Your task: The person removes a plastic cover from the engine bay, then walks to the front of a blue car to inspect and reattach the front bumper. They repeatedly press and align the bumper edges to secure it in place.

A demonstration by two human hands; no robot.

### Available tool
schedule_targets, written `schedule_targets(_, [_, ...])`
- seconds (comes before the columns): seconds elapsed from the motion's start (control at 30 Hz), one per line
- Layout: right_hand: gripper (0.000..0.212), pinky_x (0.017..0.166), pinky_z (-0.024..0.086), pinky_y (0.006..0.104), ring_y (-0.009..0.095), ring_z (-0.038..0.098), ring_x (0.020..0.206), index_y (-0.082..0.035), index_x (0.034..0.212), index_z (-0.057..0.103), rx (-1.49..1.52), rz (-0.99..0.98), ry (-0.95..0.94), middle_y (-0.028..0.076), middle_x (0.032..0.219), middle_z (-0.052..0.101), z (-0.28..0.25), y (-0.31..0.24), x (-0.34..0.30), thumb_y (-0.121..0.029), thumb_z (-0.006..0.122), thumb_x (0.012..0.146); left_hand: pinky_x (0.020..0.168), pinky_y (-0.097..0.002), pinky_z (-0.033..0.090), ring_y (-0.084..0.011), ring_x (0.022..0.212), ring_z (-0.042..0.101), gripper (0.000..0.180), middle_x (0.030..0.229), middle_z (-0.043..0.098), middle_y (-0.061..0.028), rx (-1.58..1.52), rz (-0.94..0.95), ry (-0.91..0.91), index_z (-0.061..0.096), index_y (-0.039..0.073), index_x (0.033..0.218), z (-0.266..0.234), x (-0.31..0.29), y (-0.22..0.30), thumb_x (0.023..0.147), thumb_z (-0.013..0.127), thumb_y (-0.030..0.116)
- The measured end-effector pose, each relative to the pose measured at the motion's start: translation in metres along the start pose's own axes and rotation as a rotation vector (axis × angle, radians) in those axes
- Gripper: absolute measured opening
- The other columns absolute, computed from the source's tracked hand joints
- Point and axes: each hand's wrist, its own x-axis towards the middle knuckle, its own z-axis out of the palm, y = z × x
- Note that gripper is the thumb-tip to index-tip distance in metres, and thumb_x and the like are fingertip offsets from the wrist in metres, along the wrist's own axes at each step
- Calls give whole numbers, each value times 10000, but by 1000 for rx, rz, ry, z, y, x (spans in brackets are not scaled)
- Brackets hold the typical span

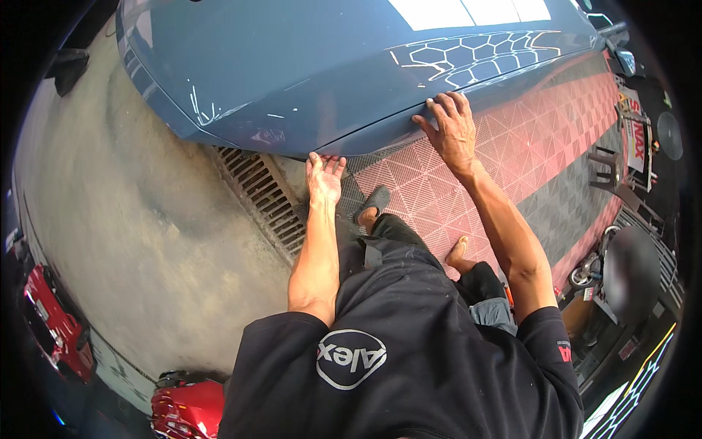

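Hands were well apart: left hand [324,184] had fingertips at the lower edge of the blue-grey car [307,66], pinch or light touch, couldn't tell; right hand [454,135] was open, fingers fanned on the edge further right, likely for spread contact along the curve. Glossy, smooth bodywork overhung ribbed red-grey floor tiles [512,146] and slotted drain grate [256,181]

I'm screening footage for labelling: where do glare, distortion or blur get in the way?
Head view: white glare and honeycomb reflections mask part of the blue-grey car body; head view: left hand and right hand look reasonably sharp; head view: a blurred oval patch hides detail at right, and fisheye bending grows toward the edges.
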Motion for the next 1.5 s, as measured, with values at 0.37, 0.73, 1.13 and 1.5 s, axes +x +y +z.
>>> schedule_targets(0.37, [372, 1092, 466, 454, 343, 549, 1254, -33, 1183, 715, -4, -126, -112, 113, 1253, 660, -7, 16, 10, -260, 776, 895, 945, -477, 592, -251, 1026, 599, 394, 1136, 538, -76, 16, 34, 43, 508, 63, 1257, 12, 1, -6, 1083, 563, 411])
schedule_targets(0.73, [371, 1090, 455, 457, 345, 554, 1256, -32, 1164, 712, 4, -72, -82, 110, 1259, 654, -3, 15, 5, -236, 797, 866, 797, -434, 569, -205, 910, 551, 559, 1090, 544, -63, 58, 151, 152, 444, 103, 1250, 35, -3, -26, 961, 753, 469])
schedule_targets(1.13, [353, 1060, 477, 479, 387, 562, 1238, -44, 1210, 713, 34, -119, -89, 141, 1264, 657, -4, 16, 5, -210, 775, 904, 705, -443, 594, -211, 768, 606, 464, 918, 578, -79, 33, 245, 297, 522, 91, 1158, 44, 7, -42, 1076, 508, 547])
schedule_targets(1.5, [352, 1083, 467, 484, 367, 552, 1284, -44, 1238, 692, 170, -212, -256, 133, 1297, 650, -25, 43, 20, -110, 768, 901, 865, -492, 608, -329, 986, 691, 638, 1140, 656, -206, -1, 52, 464, 520, -42, 1309, -37, 30, -45, 1110, 362, 544])
